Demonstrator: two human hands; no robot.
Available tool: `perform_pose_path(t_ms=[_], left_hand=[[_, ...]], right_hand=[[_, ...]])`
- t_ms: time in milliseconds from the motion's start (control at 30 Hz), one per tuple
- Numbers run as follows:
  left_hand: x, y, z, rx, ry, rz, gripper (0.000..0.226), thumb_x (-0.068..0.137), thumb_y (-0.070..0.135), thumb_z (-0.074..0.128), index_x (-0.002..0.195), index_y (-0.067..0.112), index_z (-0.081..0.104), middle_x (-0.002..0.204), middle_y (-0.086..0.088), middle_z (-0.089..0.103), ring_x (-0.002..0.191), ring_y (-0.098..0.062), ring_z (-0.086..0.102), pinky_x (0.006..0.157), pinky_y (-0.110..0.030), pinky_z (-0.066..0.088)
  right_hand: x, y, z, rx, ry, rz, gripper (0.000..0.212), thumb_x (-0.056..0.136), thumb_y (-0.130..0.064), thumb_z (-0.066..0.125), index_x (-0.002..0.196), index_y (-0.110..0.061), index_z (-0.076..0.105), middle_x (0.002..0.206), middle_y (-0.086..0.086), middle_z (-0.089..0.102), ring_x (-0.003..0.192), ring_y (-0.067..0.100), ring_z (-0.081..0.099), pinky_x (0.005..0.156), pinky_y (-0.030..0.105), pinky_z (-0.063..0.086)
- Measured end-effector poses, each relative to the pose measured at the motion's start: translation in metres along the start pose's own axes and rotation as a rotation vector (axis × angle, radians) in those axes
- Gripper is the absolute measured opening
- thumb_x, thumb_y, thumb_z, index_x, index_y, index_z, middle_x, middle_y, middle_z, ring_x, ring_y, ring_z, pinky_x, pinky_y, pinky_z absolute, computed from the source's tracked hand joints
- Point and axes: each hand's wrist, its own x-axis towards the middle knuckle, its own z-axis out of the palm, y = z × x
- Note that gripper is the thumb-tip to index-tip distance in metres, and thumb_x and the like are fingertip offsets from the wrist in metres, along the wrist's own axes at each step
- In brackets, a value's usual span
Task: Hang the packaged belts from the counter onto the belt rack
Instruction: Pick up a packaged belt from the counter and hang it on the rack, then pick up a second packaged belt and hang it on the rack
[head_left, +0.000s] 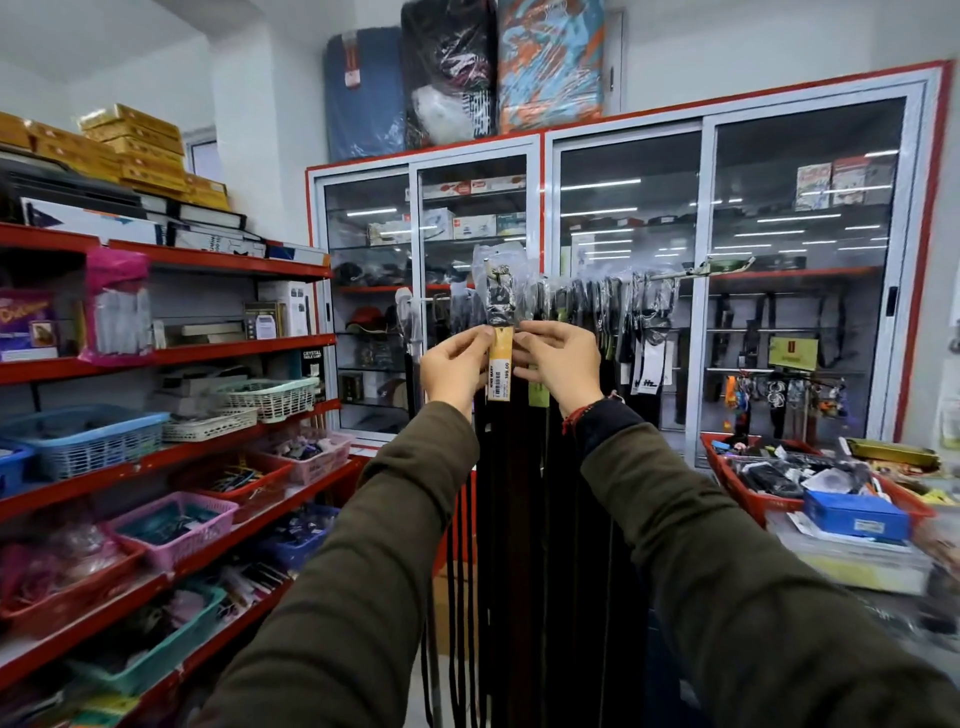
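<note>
A packaged belt (500, 296) in clear plastic with a yellow price tag is held upright at chest height, its dark strap trailing down between my arms. My left hand (457, 366) pinches it from the left just below the buckle. Level with it, my right hand (558, 358) grips the package's right side. The plastic top of the package reaches up in front of the belt rack (685, 271), a metal bar with a row of several bagged dark belts (613, 306) hanging from it. The rack's right end is bare.
Red shelves (171, 358) with baskets of small goods run along the left. A glass-door cabinet (628, 249) stands behind the rack. At the right is a counter (852, 545) with red trays and a blue box (854, 514).
</note>
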Motion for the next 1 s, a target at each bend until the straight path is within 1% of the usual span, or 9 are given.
perform_pose_path(t_ms=[67,133,167,333,367,433,533,700,1000], left_hand=[[-0.002,-0.008,0.002,0.094,0.077,0.127,0.028,0.092,0.014,0.071,0.118,0.005,0.070,0.115,-0.014,0.074,0.102,-0.021,0.071,0.092,-0.029,0.059],[-0.017,-0.015,0.005,0.194,0.123,0.290,0.032,0.096,0.013,0.065,0.127,0.006,0.065,0.123,-0.010,0.069,0.099,-0.009,0.066,0.083,-0.009,0.052],[-0.024,-0.022,0.006,0.251,0.142,0.372,0.034,0.098,0.017,0.063,0.131,0.008,0.062,0.127,-0.007,0.066,0.101,-0.004,0.063,0.084,-0.007,0.050],[-0.074,-0.063,0.010,0.582,0.080,0.639,0.040,0.105,0.033,0.046,0.140,0.015,0.053,0.142,-0.002,0.051,0.135,-0.013,0.046,0.115,-0.027,0.035],[-0.084,-0.070,0.011,0.632,0.052,0.650,0.041,0.105,0.034,0.045,0.141,0.016,0.051,0.145,-0.002,0.048,0.140,-0.014,0.042,0.117,-0.027,0.032],[-0.107,-0.088,0.015,0.717,-0.004,0.643,0.042,0.106,0.035,0.043,0.143,0.018,0.049,0.152,0.001,0.043,0.148,-0.016,0.032,0.122,-0.032,0.027],[-0.139,-0.117,0.025,0.830,-0.097,0.594,0.042,0.107,0.038,0.039,0.146,0.023,0.045,0.157,0.004,0.037,0.155,-0.019,0.018,0.128,-0.044,0.016],[-0.197,-0.170,0.052,0.881,-0.240,0.512,0.044,0.106,0.039,0.039,0.147,0.023,0.044,0.158,0.003,0.036,0.155,-0.020,0.019,0.128,-0.047,0.012],[-0.320,-0.250,0.113,0.847,-0.545,0.362,0.046,0.106,0.038,0.039,0.149,0.023,0.042,0.161,0.001,0.034,0.156,-0.020,0.016,0.129,-0.046,0.007]], right_hand=[[-0.003,0.007,-0.006,-0.120,0.031,-0.072,0.018,0.094,-0.013,0.066,0.110,-0.010,0.072,0.104,0.013,0.077,0.088,0.020,0.075,0.073,0.032,0.065],[-0.011,0.016,-0.016,-0.278,0.091,-0.191,0.021,0.095,-0.021,0.064,0.112,-0.015,0.074,0.106,0.005,0.077,0.095,0.016,0.073,0.085,0.034,0.062],[-0.019,0.019,-0.023,-0.339,0.110,-0.239,0.022,0.096,-0.022,0.061,0.114,-0.016,0.073,0.110,0.003,0.076,0.098,0.013,0.071,0.089,0.031,0.059],[-0.061,0.040,-0.069,-0.569,0.173,-0.510,0.030,0.101,-0.020,0.050,0.129,-0.017,0.063,0.136,-0.002,0.062,0.129,0.005,0.052,0.109,0.010,0.034],[-0.070,0.044,-0.079,-0.627,0.174,-0.534,0.032,0.102,-0.021,0.049,0.132,-0.017,0.060,0.143,-0.002,0.057,0.137,0.005,0.045,0.114,0.010,0.026],[-0.085,0.056,-0.102,-0.771,0.180,-0.541,0.039,0.102,-0.024,0.048,0.140,-0.018,0.053,0.156,-0.002,0.044,0.152,0.014,0.029,0.126,0.026,0.015],[-0.111,0.075,-0.142,-0.965,0.208,-0.522,0.047,0.102,-0.026,0.048,0.148,-0.017,0.044,0.164,0.001,0.031,0.158,0.025,0.014,0.129,0.045,0.004],[-0.164,0.100,-0.214,-1.155,0.222,-0.408,0.055,0.104,-0.032,0.047,0.155,-0.017,0.032,0.168,0.003,0.023,0.159,0.026,0.008,0.128,0.049,0.000],[-0.276,0.130,-0.346,-1.465,0.257,-0.064,0.053,0.102,-0.034,0.044,0.153,-0.020,0.036,0.168,0.005,0.020,0.159,0.028,0.009,0.127,0.056,0.001]])
